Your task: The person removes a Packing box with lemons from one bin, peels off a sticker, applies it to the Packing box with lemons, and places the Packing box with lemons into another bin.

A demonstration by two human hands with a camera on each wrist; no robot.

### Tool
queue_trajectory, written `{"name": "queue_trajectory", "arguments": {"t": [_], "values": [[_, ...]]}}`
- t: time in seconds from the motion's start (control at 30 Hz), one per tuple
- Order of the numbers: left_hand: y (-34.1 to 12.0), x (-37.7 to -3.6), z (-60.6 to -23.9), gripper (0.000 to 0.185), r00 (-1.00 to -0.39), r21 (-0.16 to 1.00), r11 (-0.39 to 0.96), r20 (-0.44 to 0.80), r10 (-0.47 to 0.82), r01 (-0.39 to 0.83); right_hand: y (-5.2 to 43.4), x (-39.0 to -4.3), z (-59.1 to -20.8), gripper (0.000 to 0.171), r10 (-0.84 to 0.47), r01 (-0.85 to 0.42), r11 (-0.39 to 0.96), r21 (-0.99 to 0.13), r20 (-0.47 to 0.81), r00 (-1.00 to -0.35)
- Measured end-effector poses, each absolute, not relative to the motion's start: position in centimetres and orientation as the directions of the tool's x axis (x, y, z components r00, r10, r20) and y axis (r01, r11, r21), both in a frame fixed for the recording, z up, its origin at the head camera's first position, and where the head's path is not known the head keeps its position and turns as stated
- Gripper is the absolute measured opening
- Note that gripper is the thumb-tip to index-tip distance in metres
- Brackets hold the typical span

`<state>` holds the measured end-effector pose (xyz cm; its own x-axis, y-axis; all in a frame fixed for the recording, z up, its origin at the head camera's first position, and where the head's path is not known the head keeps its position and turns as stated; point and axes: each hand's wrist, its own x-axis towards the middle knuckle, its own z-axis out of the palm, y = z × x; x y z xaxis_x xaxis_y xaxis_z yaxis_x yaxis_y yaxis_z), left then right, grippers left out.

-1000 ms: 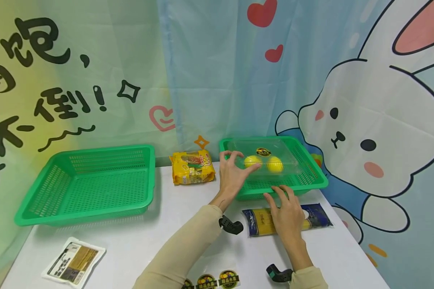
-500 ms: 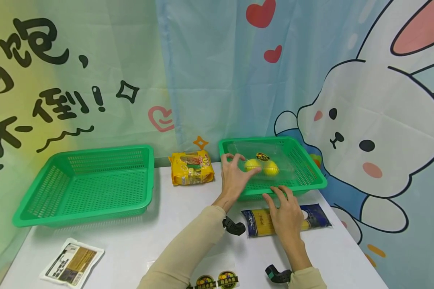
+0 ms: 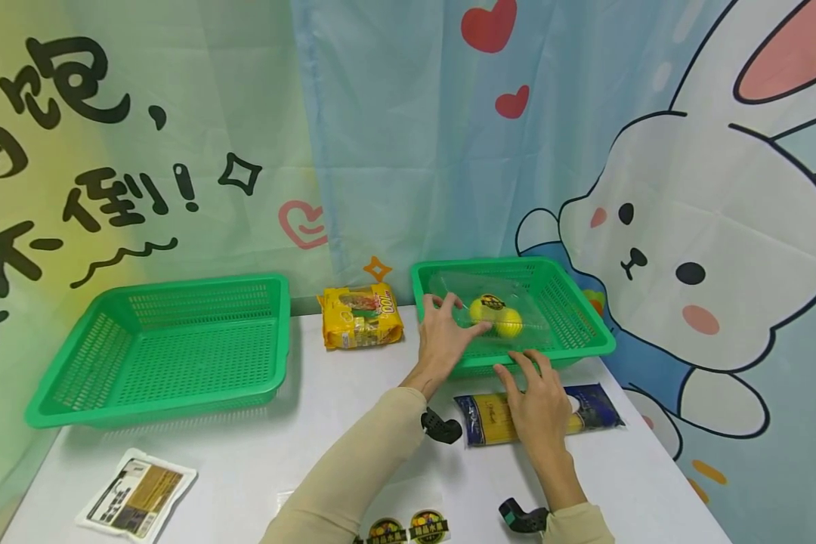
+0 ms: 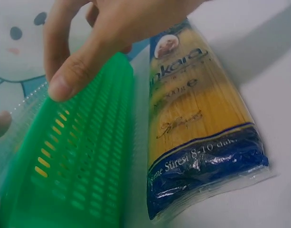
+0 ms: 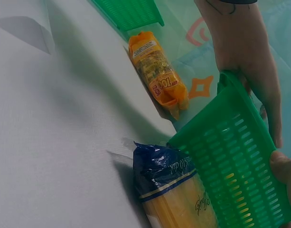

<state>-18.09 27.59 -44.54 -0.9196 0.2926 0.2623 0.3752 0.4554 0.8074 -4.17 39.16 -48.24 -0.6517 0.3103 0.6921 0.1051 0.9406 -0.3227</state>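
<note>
My left hand grips the left end of a clear plastic box with a round black label, low inside the right green basket. Two yellow ball-shaped fruits show through its plastic. At the basket's front rim is my right hand, its thumb on the outer wall and its fingers over the edge, as the left wrist view also shows. Beneath that hand lies a bag of spaghetti with blue ends. The box's underside is hidden by the basket wall and my left hand.
Another green basket stands on the left of the white table. A yellow noodle pack sits between the baskets. A white pouch lies front left; round fruit stickers show by my left sleeve. A printed curtain hangs behind.
The clear box has moved down and slightly left into the right basket with my left hand. The yellow fruits have shifted inside it. My right hand has stayed at the rim.
</note>
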Motion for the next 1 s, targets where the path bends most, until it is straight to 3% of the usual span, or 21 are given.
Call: {"name": "queue_trajectory", "arguments": {"t": [0.37, 0.63, 0.83, 1.0], "values": [[28.3, -18.1, -43.8, 0.056, -0.894, 0.657, 0.628, 0.172, 0.414, 0.417, 39.4, -4.0, -48.1, 0.042, 0.308, 0.116, 0.943, -0.313, 0.681, -0.664], [28.5, -18.1, -43.5, 0.056, -0.890, 0.666, 0.632, 0.109, 0.443, 0.396, 39.4, -4.0, -48.2, 0.041, 0.325, 0.130, 0.937, -0.325, 0.668, -0.669], [28.5, -18.3, -43.3, 0.070, -0.881, 0.650, 0.644, 0.084, 0.466, 0.403, 39.4, -4.1, -48.3, 0.041, 0.320, 0.126, 0.938, -0.322, 0.670, -0.670], [28.6, -18.4, -43.1, 0.080, -0.863, 0.556, 0.705, 0.045, 0.503, 0.439, 39.3, -4.1, -48.2, 0.041, 0.324, 0.127, 0.936, -0.328, 0.665, -0.673]]}}
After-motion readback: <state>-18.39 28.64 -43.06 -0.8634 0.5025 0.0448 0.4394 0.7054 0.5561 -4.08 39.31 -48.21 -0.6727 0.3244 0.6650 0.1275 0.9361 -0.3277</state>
